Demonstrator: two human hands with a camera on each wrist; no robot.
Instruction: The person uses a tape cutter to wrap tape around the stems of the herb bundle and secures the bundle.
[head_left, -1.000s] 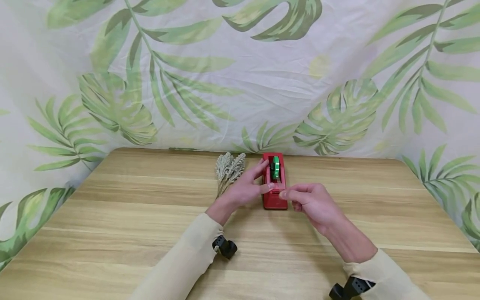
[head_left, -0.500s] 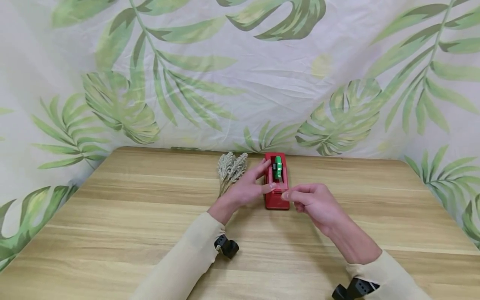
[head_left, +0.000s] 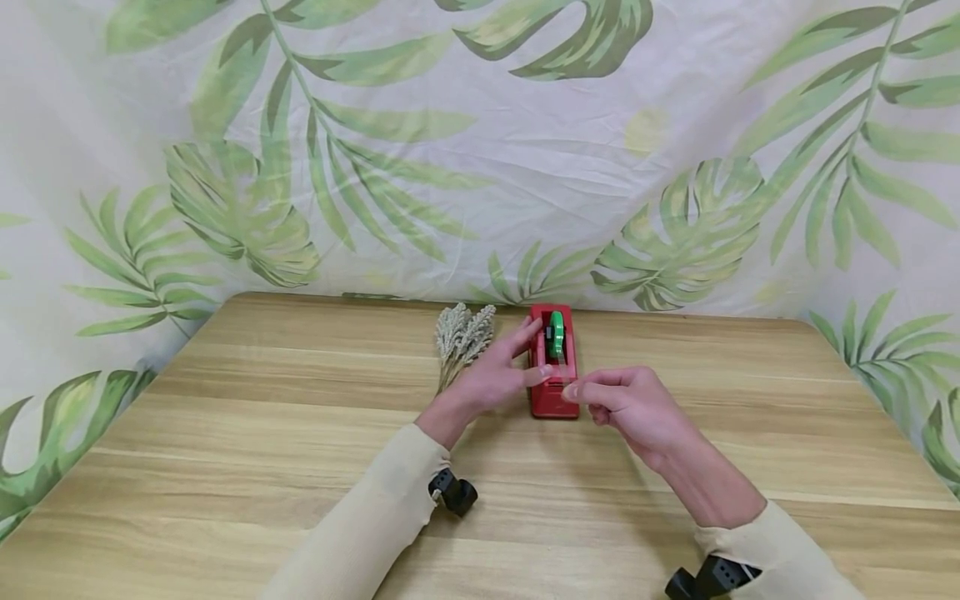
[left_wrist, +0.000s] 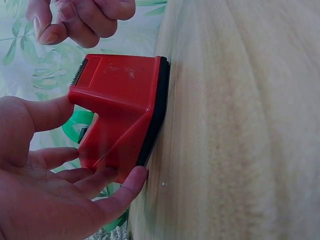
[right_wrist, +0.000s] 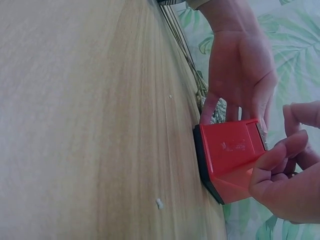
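A red tape dispenser (head_left: pixel 553 404) with a dark base stands toward the back of the wooden table, a green roll (head_left: pixel 557 333) sitting in its slot. My left hand (head_left: pixel 491 382) holds it from the left, the thumb across the top behind the toothed cutter (left_wrist: pixel 79 72) and the fingers against its side. At the near end, thumb and index finger of my right hand (head_left: pixel 633 408) pinch together just by the cutter, on the end of the clear tape. The strip itself hardly shows, being transparent. In the right wrist view the dispenser (right_wrist: pixel 232 150) lies between both hands.
A bunch of dried pale flower stems (head_left: pixel 461 337) lies left of the dispenser, partly behind my left hand. Behind the wooden table (head_left: pixel 300 375) hangs a leaf-patterned cloth (head_left: pixel 525 167). Small white specks, one a crumb (right_wrist: pixel 159 203), dot the tabletop.
The head view has shifted slightly, so everything sits a little further right. Both hands keep nearly the same pose at the dispenser.
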